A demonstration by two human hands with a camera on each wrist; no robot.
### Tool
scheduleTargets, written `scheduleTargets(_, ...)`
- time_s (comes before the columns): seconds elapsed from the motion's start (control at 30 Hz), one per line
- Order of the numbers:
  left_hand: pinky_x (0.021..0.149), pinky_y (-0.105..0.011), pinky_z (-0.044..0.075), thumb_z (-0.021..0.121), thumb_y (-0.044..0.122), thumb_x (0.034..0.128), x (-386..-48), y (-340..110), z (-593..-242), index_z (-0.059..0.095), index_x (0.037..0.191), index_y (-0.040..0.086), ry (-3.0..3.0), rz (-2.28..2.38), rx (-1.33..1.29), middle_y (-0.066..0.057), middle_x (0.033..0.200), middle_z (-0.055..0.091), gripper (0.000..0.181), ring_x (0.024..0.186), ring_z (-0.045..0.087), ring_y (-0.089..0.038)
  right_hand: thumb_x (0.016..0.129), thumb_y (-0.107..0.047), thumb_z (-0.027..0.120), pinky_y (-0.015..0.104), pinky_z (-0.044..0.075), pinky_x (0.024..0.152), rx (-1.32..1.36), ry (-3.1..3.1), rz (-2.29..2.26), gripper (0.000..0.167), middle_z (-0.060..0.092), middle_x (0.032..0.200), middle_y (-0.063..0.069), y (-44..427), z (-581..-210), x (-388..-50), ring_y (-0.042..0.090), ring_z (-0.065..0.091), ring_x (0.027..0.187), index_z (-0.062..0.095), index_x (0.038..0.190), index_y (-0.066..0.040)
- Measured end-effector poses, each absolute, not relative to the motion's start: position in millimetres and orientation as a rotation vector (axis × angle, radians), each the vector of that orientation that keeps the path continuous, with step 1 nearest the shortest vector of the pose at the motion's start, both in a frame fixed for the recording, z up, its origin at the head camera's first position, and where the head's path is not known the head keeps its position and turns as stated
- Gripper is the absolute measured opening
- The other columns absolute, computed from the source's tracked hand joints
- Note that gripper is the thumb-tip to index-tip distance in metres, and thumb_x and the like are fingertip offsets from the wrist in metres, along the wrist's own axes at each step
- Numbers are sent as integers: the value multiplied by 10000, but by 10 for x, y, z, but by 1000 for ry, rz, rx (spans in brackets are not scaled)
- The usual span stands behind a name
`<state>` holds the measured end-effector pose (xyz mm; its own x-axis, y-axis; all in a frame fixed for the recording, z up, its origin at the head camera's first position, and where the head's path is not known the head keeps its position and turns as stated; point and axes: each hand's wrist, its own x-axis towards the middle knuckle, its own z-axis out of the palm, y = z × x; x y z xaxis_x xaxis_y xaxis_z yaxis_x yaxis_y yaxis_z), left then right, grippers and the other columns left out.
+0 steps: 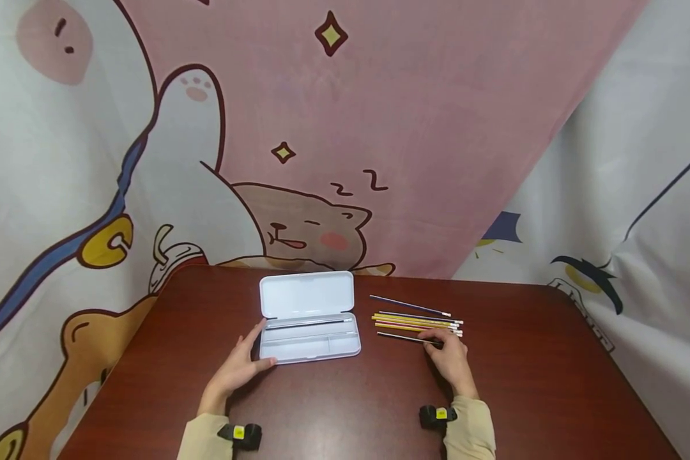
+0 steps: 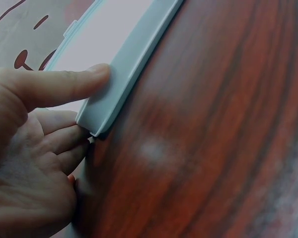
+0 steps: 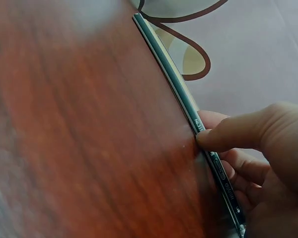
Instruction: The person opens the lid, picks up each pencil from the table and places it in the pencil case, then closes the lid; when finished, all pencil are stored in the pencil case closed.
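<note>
A white pencil case (image 1: pixel 310 352) lies with its lid (image 1: pixel 307 294) raised at the back; one dark pencil (image 1: pixel 307 324) rests in its rear section. My left hand (image 1: pixel 238 368) holds the case's left end, thumb on the front edge and fingers at the side; the left wrist view shows the thumb on the rim of the case (image 2: pixel 120 82). My right hand (image 1: pixel 450 360) pinches a dark green pencil (image 1: pixel 399 336) near its right part, and in the right wrist view thumb and fingers grip that pencil (image 3: pixel 174 79).
Several yellow, red and dark pencils (image 1: pixel 414 321) lie side by side just behind my right hand. A single blue pencil (image 1: pixel 405 303) lies behind them at an angle. A patterned cloth (image 1: pixel 437 128) hangs behind the brown table (image 1: pixel 523 383).
</note>
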<state>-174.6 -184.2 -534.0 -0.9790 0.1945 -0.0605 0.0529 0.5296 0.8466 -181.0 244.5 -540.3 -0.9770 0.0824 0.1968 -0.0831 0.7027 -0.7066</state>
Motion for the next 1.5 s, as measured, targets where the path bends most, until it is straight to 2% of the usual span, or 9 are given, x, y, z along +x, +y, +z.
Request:
scheduleTargets(0.33,1113,-604,-21,759,95,807,-1733,-1842,-5330,258,1507,6,2626,1448,191,-300,1512,241,866,1405,142,-467,811,81,655,613,279,917,16,-2666,1132,192,695,1021,158,2418,-5416,-1792,370,605,1053,742,921,-49)
scheduleTargets(0.5,1116,-598,-27,756,93,814,-1735,-1845,-5335,246,1516,18,2606,1450,182,-278,1524,235,870,1417,115,-448,813,82,668,586,281,887,2,-2636,1153,196,702,1010,138,2347,-5405,-1775,354,617,1035,749,922,-60)
scheduleTargets(0.9,1116,-596,-28,755,97,815,-1736,-1869,-5332,245,1517,21,2608,1449,163,-273,1528,230,871,1421,109,-442,804,85,695,623,276,882,128,-2615,1151,215,705,965,91,2024,-5383,-1805,352,592,1040,751,911,-92)
scheduleTargets(1.2,1131,-563,-26,759,77,800,-1734,-1847,-5344,262,1505,-3,2622,1470,199,-278,1515,260,867,1415,169,-421,802,68,708,621,300,884,188,-2613,1173,213,707,977,71,1805,-5362,-1834,337,603,1037,754,906,-112)
scheduleTargets(1.5,1121,-584,-34,758,88,799,-1732,-1836,-5352,256,1511,10,2607,1476,182,-273,1524,242,875,1420,135,-430,821,61,691,568,305,856,267,-2627,1195,211,713,943,29,1550,-5314,-1893,296,620,1014,760,897,-123)
